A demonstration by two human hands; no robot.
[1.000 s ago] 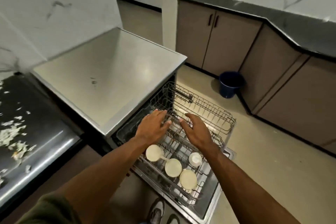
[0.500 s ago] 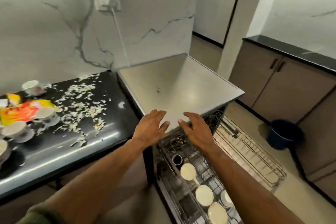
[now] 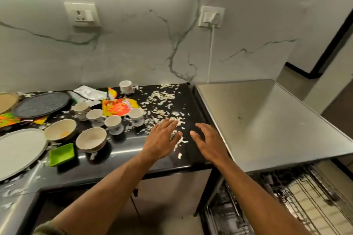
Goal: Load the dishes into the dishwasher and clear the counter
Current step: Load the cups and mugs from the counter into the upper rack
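My left hand [image 3: 162, 139] and my right hand [image 3: 208, 142] hover flat and empty over the right end of the black counter [image 3: 122, 150], fingers straight. Left of them stand several white teacups [image 3: 114, 124], two beige bowls [image 3: 91, 139], a small green dish [image 3: 62, 153], a white plate [image 3: 17, 150] and a dark round plate [image 3: 41, 104]. One more cup [image 3: 126, 87] stands by the wall. The dishwasher's pulled-out wire rack [image 3: 305, 200] shows at the lower right under the steel top [image 3: 267, 120].
White food scraps [image 3: 162, 105] litter the counter around my hands. An orange snack wrapper [image 3: 119, 108] and other wrappers [image 3: 89, 92] lie among the cups. A wall socket with a plugged-in white cable [image 3: 210, 19] is behind the counter.
The view has swung left from the dishwasher rack to the counter. Both hands have left the rack and now hang over the counter's right end, still empty.
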